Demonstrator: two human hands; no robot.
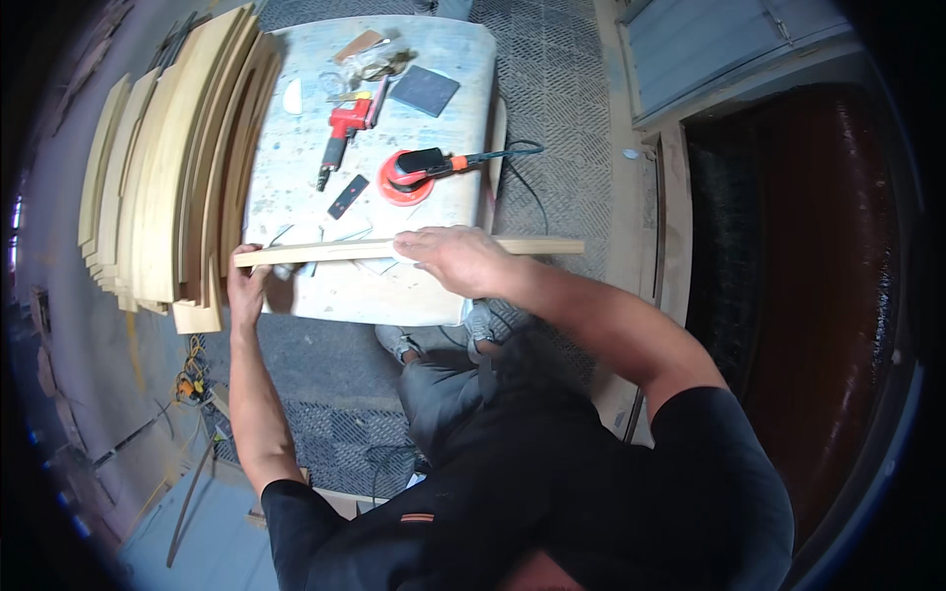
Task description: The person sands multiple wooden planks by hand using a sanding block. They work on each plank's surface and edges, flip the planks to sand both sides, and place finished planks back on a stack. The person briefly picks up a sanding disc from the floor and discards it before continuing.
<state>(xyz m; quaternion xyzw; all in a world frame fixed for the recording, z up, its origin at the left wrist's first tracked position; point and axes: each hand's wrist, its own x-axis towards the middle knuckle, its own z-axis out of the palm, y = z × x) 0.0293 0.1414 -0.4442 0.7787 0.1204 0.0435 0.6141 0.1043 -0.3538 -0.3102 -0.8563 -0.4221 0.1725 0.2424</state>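
Observation:
A narrow light wooden board (325, 252) lies on its side across my front, over the near part of a stained padded worktable (443, 284). Its left end is gripped by my left hand (247, 284). On the board's upper edge, near the middle, my right hand (454, 255) presses what looks like a thin white sheet or pad, partly hidden under the fingers. The board's right end juts past the table. Beyond it are a red round orbital sander (405, 177) with a hose, a red and black air tool (347, 127) and a dark flat phone-like object (347, 196).
Many long wooden boards (166, 170) stand stacked along the table's left side. A dark square pad (425, 91), crumpled clear plastic (377, 59) and a white rounded piece (293, 96) lie at the back. A dark hose (528, 188) hangs off the table's right side onto matting.

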